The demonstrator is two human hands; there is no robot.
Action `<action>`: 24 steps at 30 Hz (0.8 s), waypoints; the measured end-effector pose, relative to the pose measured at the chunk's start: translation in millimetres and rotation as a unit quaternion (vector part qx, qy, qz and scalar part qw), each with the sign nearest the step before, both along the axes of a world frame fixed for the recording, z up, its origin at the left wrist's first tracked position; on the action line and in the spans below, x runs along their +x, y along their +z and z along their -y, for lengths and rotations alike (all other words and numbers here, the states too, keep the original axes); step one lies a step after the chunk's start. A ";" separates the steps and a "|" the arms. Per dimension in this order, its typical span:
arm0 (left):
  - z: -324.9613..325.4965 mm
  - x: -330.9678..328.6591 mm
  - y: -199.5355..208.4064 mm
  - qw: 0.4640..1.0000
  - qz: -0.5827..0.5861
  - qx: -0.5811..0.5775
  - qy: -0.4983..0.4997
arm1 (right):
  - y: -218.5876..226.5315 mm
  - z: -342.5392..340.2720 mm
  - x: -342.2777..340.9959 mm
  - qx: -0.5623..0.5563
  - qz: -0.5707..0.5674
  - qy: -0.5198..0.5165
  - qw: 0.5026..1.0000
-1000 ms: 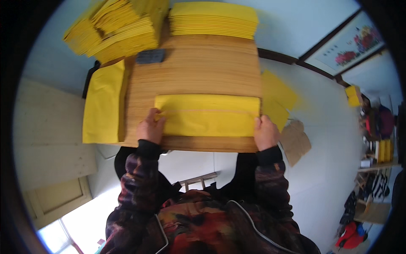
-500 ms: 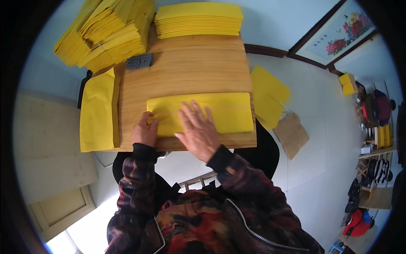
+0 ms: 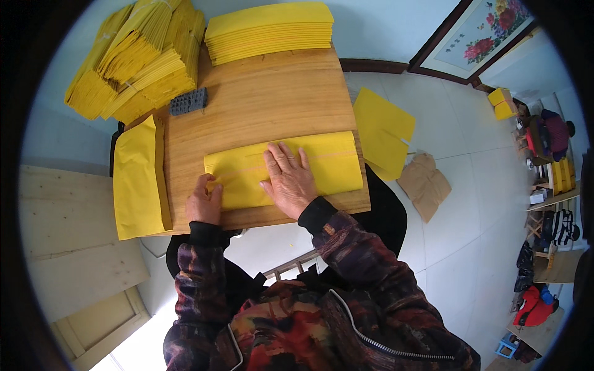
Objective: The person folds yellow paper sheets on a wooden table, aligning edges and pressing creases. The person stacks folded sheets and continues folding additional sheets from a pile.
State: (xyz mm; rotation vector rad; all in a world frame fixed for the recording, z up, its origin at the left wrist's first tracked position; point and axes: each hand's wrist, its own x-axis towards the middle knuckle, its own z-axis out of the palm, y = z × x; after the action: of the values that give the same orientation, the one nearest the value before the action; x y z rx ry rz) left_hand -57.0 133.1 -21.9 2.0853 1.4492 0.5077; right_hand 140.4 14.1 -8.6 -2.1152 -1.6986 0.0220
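A folded yellow paper sheet [image 3: 331,167], long and flat with a faint line along it, lies near the table's front edge. My right hand [image 3: 291,185] rests flat on its middle, fingers stretched out and slightly apart. At the left end of the paper, my left hand [image 3: 204,201] is curled, its thumb and forefinger close together on the edge. To the left, a long yellow paper bag [image 3: 137,179] lies along the table's left side, overhanging it.
The wooden table [image 3: 260,93] carries a neat yellow stack [image 3: 269,37] at the back, tied yellow bundles [image 3: 145,68] at back left and a dark grey ridged block [image 3: 188,101]. Yellow sheets [image 3: 383,133] and a brown paper piece [image 3: 425,187] lie to the right, beyond the table.
The whole view has shifted and turned slightly. My right hand has settled flat on the paper, its fingers sharper than before. My left hand stays at the paper's left end.
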 end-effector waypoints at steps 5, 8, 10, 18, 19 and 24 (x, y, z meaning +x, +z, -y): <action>0.5 2.4 3.0 1.000 -0.001 -0.023 0.014 | -0.5 3.1 12.4 -0.021 -0.012 -0.026 0.999; 4.0 2.1 6.2 1.000 -0.017 0.015 0.004 | -0.4 9.5 23.2 -0.027 -0.005 -0.045 0.999; 5.7 3.1 9.0 1.000 -0.012 0.001 0.010 | 1.2 16.4 33.5 -0.057 0.006 -0.058 0.997; 11.9 7.9 20.1 0.999 -0.017 0.014 0.024 | 4.2 37.3 69.0 -0.069 0.047 -0.101 0.991; 11.7 6.5 23.4 0.999 -0.040 -0.019 0.026 | 2.8 38.3 69.4 -0.055 0.052 -0.098 0.992; 57.3 57.8 28.0 0.925 -0.168 0.303 -0.156 | -6.9 38.5 70.8 -0.016 0.074 -0.090 0.993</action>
State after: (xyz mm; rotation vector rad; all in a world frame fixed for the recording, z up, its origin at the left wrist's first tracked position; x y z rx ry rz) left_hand 0.7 75.8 6.1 2.9563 1.1826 0.5333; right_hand 211.2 -24.4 -15.5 -2.3371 -1.5892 -0.1645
